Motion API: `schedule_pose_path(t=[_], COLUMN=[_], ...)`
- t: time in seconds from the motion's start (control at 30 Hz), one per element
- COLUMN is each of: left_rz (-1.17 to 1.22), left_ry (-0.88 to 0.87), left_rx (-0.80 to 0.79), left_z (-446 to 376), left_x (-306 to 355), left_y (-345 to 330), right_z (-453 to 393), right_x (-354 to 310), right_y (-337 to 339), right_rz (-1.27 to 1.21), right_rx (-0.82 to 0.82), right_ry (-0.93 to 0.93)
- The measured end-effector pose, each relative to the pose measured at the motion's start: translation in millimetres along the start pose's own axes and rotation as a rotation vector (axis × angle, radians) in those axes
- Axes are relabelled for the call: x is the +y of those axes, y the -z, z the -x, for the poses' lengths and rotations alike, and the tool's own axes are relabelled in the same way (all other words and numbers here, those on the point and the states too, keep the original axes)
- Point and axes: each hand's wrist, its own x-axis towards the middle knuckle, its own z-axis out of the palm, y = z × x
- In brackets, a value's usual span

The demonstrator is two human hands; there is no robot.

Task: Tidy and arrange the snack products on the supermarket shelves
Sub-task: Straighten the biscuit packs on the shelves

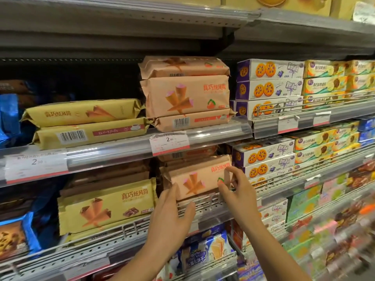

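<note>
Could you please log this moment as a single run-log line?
stage: straightening | object: pink cone-snack pack, middle shelf | left hand: fingers on pack's left end | right hand: pinching pack's right end | neighbour: yellow cone-snack pack on its left

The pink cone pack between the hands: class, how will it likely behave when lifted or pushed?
The pink pack is probably light: fingertips of the left hand and right hand alone steady it. Its crimped film ends look floppy and maybe slippery. Standing on a narrow edge, it may tip.
</note>
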Motion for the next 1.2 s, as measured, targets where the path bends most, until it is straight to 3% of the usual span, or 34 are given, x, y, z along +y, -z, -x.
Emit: schedule_pose_path(t=[0.2, 0.47, 1.2], left_rz=[-0.175, -0.363, -0.454], left_ry=[-0.042, -0.078, -0.104], left_rx=[-0.053, -0.053, -0.075], left_z=[4, 4, 25], left_x=[-7, -9, -18], left_y=[-9, -13, -10], right_z=[-5, -5, 18], right_x=[15, 23, 17], right_y=[-10, -5, 3], right_rz=[0.201, 0.274, 0.401], right_rx=[-0.074, -0.143, -0.166], right_ry=[0.154, 0.150, 0.187])
